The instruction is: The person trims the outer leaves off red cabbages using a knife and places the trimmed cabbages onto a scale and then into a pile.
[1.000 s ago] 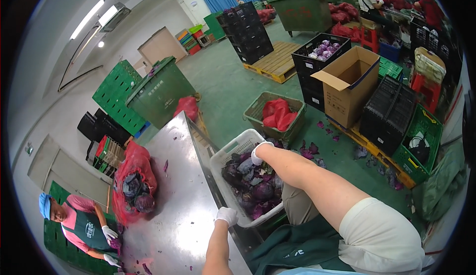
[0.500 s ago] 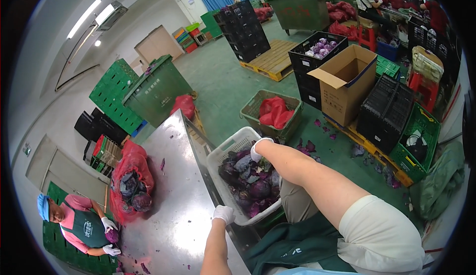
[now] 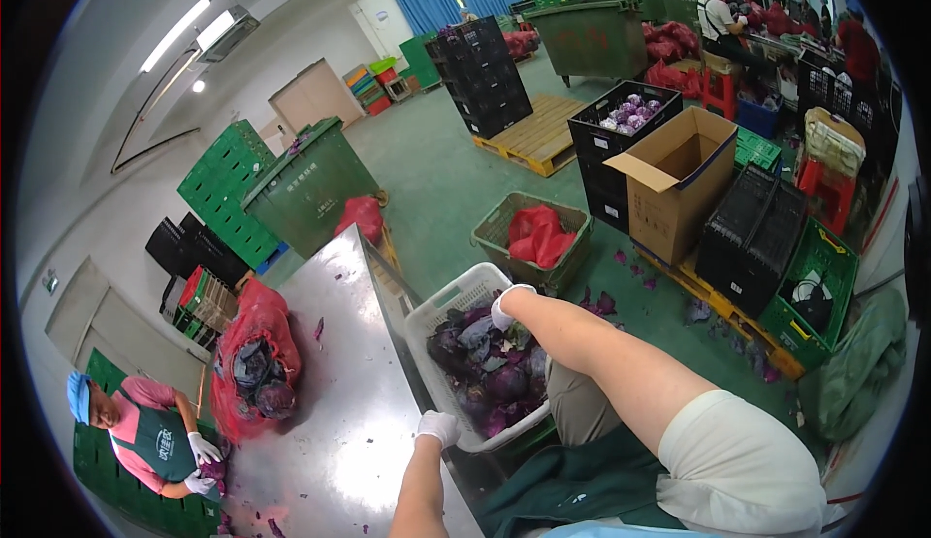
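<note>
My left hand (image 3: pixel 438 426), in a white glove, is closed on the left rim of a white plastic basket (image 3: pixel 427 319), beside the edge of the steel table (image 3: pixel 330 456). My right hand (image 3: pixel 507 305), also gloved, grips the basket's far right rim. Dark purple cabbages and loose leaves (image 3: pixel 499 383) fill the basket. A red mesh sack of cabbages (image 3: pixel 254 363) lies on the table to the left.
A gloved co-worker (image 3: pixel 136 431) handles cabbage at the lower left. Beyond my basket stands a crate with red bags (image 3: pixel 533 247); right of it are a cardboard box (image 3: pixel 669 213), black crates and leaves on the floor. Green bins (image 3: pixel 301 189) stand behind the table.
The co-worker's hands have shifted on the cabbage. The view has shifted slightly, while both my hands stay on the basket rim.
</note>
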### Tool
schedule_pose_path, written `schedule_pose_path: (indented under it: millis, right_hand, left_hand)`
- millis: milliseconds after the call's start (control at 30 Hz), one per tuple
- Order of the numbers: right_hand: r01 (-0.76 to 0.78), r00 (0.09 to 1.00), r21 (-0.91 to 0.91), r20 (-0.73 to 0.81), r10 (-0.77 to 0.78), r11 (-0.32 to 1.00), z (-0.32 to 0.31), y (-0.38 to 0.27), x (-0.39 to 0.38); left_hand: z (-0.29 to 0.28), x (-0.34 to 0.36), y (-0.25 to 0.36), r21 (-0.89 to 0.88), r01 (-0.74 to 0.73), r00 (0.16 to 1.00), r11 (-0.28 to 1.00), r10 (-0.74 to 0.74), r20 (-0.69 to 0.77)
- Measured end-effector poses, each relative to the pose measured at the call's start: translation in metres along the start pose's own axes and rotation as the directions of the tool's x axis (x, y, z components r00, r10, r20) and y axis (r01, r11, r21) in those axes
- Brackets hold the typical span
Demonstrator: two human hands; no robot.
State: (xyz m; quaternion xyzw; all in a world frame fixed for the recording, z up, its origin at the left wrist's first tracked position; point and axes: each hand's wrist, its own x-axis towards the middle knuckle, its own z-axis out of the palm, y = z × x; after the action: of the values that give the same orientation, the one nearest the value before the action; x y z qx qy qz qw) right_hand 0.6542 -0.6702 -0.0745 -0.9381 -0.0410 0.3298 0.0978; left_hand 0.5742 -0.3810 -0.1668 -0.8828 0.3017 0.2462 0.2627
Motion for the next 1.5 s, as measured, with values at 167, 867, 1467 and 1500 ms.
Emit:
schedule_pose_path:
  millis: [167,867,1467,1500]
  right_hand:
    - [0.015,1.0,-0.01,-0.011,-0.015,1.0,-0.006,-0.019,-0.018]
    - [0.192,0.981,-0.128,-0.004,-0.194,0.973,0.021,-0.025,0.094]
    - [0.163,0.984,-0.188,0.104,-0.145,0.969,0.027,-0.001,0.135]
    - [0.19,0.98,-0.182,0.101,-0.174,0.965,0.027,-0.001,0.138]
  left_hand:
    - [0.012,0.005,-0.004,0.018,-0.001,1.0,1.0,0.001,-0.003]
    - [0.011,0.013,-0.003,0.034,-0.007,1.0,0.999,0.006,0.006]
    - [0.004,0.023,0.008,-0.001,-0.016,0.998,1.0,0.016,-0.059]
    - [0.004,0.022,0.007,-0.01,-0.016,0.998,1.0,0.016,-0.063]
